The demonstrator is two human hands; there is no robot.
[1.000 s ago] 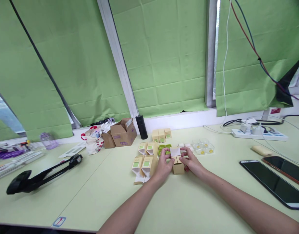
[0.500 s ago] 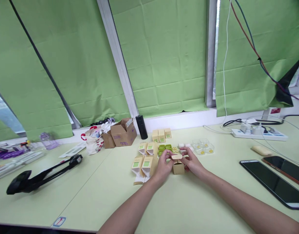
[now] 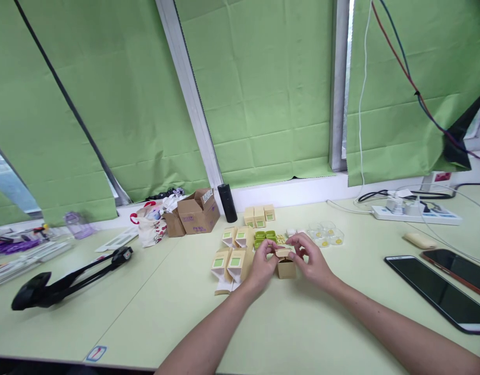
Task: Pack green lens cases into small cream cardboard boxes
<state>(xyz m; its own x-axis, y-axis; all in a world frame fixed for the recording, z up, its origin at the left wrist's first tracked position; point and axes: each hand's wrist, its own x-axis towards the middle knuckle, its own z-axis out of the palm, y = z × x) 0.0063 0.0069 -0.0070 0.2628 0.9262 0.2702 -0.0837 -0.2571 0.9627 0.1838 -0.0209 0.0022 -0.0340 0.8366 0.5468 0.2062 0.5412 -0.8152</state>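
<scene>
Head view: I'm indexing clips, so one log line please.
left hand, right hand: at lid flap; small cardboard box: on table, partly open; left: green-labelled cartons

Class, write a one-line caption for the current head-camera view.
Two hands work the raised flap of a small cardboard box on a pale table.

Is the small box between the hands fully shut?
No, the flap of the small box stands off its top, between the left hand and right hand.

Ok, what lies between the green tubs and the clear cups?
In the head view, small yellow pieces sit beside the green tubs, then white pieces before the clear cups. The right hand partly blocks that stretch.
</scene>
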